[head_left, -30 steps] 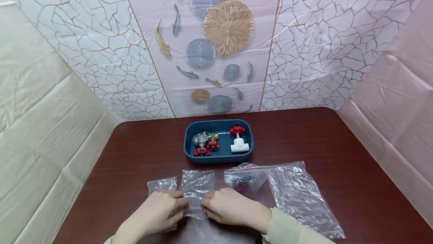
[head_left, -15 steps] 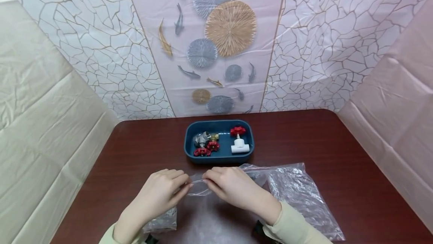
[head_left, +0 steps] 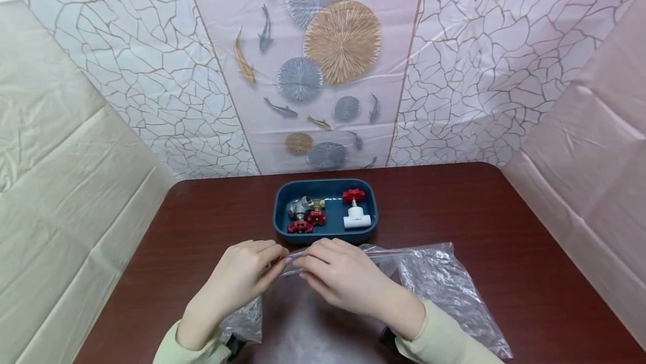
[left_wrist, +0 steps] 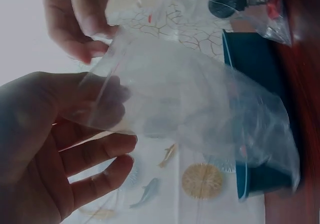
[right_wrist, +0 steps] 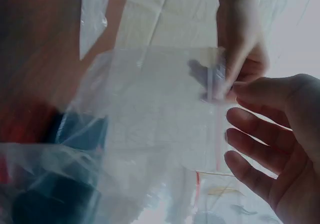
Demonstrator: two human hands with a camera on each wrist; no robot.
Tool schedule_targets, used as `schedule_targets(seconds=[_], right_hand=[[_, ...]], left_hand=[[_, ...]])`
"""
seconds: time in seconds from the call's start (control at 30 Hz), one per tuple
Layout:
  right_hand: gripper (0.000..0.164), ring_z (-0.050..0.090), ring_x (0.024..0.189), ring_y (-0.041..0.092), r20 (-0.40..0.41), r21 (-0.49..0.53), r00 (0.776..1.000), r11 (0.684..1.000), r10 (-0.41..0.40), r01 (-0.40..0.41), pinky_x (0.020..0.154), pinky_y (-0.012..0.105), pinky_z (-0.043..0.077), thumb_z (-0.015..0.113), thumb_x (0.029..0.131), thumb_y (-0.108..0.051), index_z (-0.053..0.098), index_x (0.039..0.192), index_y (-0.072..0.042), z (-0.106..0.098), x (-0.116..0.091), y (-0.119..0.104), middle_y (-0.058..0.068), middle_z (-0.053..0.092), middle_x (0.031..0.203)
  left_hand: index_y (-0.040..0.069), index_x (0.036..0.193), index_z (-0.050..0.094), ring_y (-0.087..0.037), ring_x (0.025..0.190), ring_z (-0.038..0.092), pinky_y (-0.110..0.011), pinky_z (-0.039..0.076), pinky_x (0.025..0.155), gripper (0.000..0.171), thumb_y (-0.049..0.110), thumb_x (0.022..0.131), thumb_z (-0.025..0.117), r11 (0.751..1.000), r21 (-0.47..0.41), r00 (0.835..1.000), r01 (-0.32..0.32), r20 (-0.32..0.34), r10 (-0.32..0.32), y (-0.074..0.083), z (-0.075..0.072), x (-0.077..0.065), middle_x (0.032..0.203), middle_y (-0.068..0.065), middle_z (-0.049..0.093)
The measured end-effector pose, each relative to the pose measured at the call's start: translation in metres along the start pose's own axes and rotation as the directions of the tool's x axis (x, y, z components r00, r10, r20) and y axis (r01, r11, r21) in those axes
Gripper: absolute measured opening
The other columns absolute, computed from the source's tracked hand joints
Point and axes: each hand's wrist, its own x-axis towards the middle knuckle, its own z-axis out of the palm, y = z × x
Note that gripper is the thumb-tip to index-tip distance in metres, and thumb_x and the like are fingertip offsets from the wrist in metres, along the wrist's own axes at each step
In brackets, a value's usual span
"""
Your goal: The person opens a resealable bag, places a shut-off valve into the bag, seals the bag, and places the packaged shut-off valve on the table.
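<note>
A small clear zip bag (left_wrist: pixel 175 83) hangs in the air between both hands, its zip edge near the fingers. My left hand (head_left: pixel 242 274) pinches this edge between thumb and index finger; the other fingers are spread in the left wrist view. Close beside it, my right hand (head_left: pixel 348 280) has its thumb and index finger at the same edge, and appears to pinch it near a corner. In the right wrist view its remaining fingers (right_wrist: pixel 255 131) are loosely bent off the plastic. The bag looks flat, with no contents visible.
Behind the hands stands a blue tray (head_left: pixel 328 239) with red-handled metal valves (head_left: pixel 303 215) and a white tee-shaped valve (head_left: pixel 356 218). Right of it lie a bag with a black, red-handled valve (left_wrist: pixel 227 1) and a large clear bag (head_left: pixel 449 291). Another small bag (head_left: pixel 246 319) lies left.
Both hands have lifted the small bag off the table and carried it away from the body toward the tray. They stay close together along its edge.
</note>
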Motion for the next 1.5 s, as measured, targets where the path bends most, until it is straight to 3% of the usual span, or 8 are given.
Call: schedule_targets(seconds=[0.3, 0.53, 0.7, 0.83, 1.0, 1.17, 1.33, 1.5], right_hand=[[0.013, 0.062, 0.08, 0.01, 0.043, -0.044, 0.997, 0.997, 0.07, -0.068, 0.068, 0.025, 0.048, 0.078, 0.087, -0.014, 0.073, 0.099, -0.014, 0.01, -0.002, -0.004, -0.005, 0.067, 0.09], [0.014, 0.062, 0.079, 0.009, 0.091, -0.082, 0.993, 0.994, 0.074, -0.067, 0.068, 0.023, 0.047, 0.078, 0.086, -0.014, 0.073, 0.1, -0.013, 0.014, -0.003, -0.005, -0.006, 0.066, 0.09], [0.008, 0.058, 0.077, 0.01, 0.16, -0.083, 0.983, 0.994, 0.09, -0.077, 0.067, 0.024, 0.047, 0.075, 0.086, -0.015, 0.072, 0.094, -0.014, 0.017, -0.003, -0.009, -0.005, 0.062, 0.087], [0.004, 0.056, 0.077, 0.011, 0.184, -0.092, 0.979, 0.993, 0.087, -0.071, 0.066, 0.025, 0.045, 0.071, 0.087, -0.018, 0.07, 0.089, -0.015, 0.02, -0.004, -0.013, -0.005, 0.06, 0.087], [0.005, 0.059, 0.08, 0.01, 0.189, -0.091, 0.978, 0.994, 0.084, -0.068, 0.071, 0.026, 0.045, 0.071, 0.087, -0.02, 0.069, 0.089, -0.017, 0.021, -0.005, -0.02, -0.006, 0.062, 0.086], [0.006, 0.059, 0.079, 0.009, 0.185, -0.092, 0.982, 0.996, 0.03, -0.013, 0.076, 0.027, 0.045, 0.072, 0.086, -0.019, 0.066, 0.088, -0.018, 0.021, -0.005, -0.027, -0.008, 0.06, 0.082], [0.006, 0.058, 0.081, 0.011, 0.174, -0.062, 0.985, 0.998, -0.005, 0.016, 0.088, 0.027, 0.046, 0.068, 0.086, -0.017, 0.062, 0.086, -0.016, 0.023, -0.005, -0.031, -0.008, 0.057, 0.08], [0.006, 0.059, 0.083, 0.01, 0.177, -0.055, 0.983, 0.997, -0.041, 0.051, 0.091, 0.027, 0.046, 0.069, 0.085, -0.017, 0.063, 0.088, -0.016, 0.024, -0.006, -0.033, -0.007, 0.059, 0.082]], left_hand=[[0.02, 0.09, 0.071, -0.002, 0.063, 0.054, -0.02, 0.045, 0.057, 0.004, 0.018, 0.091, 0.074, 0.995, -0.097, 1.0, 0.029, 0.006, -0.029, 0.004, 0.0, 0.005, 0.076, 0.015, 0.06], [0.02, 0.09, 0.071, -0.001, 0.063, 0.053, -0.02, 0.045, 0.057, 0.003, 0.02, 0.092, 0.073, 0.995, -0.1, 1.0, 0.029, 0.005, -0.029, 0.005, 0.003, 0.004, 0.077, 0.016, 0.06], [0.02, 0.091, 0.073, -0.002, 0.063, 0.055, -0.02, 0.046, 0.057, 0.005, 0.024, 0.093, 0.072, 0.991, -0.109, 0.996, 0.08, 0.038, -0.076, 0.005, 0.003, 0.001, 0.077, 0.016, 0.062], [0.021, 0.09, 0.073, -0.002, 0.064, 0.054, -0.022, 0.046, 0.058, 0.002, 0.022, 0.091, 0.075, 0.994, -0.07, 0.996, 0.089, 0.025, -0.087, 0.003, 0.002, 0.001, 0.077, 0.016, 0.062], [0.02, 0.086, 0.072, -0.004, 0.065, 0.055, -0.028, 0.047, 0.06, 0.004, 0.019, 0.087, 0.076, 0.997, 0.014, 0.995, 0.082, -0.052, -0.081, 0.0, 0.002, 0.002, 0.075, 0.013, 0.064], [0.02, 0.085, 0.072, -0.006, 0.062, 0.055, -0.029, 0.048, 0.057, 0.005, 0.017, 0.086, 0.076, 0.988, 0.057, 0.986, 0.142, -0.094, -0.137, -0.003, 0.0, 0.004, 0.075, 0.011, 0.064], [0.019, 0.085, 0.072, -0.008, 0.057, 0.054, -0.029, 0.044, 0.05, 0.005, 0.016, 0.088, 0.074, 0.966, 0.073, 0.962, 0.249, -0.131, -0.238, -0.007, 0.0, 0.003, 0.073, 0.01, 0.062], [0.019, 0.085, 0.072, -0.006, 0.056, 0.053, -0.027, 0.042, 0.049, 0.005, 0.016, 0.088, 0.075, 0.954, 0.062, 0.952, 0.293, -0.113, -0.285, -0.006, 0.003, 0.002, 0.072, 0.011, 0.061]])
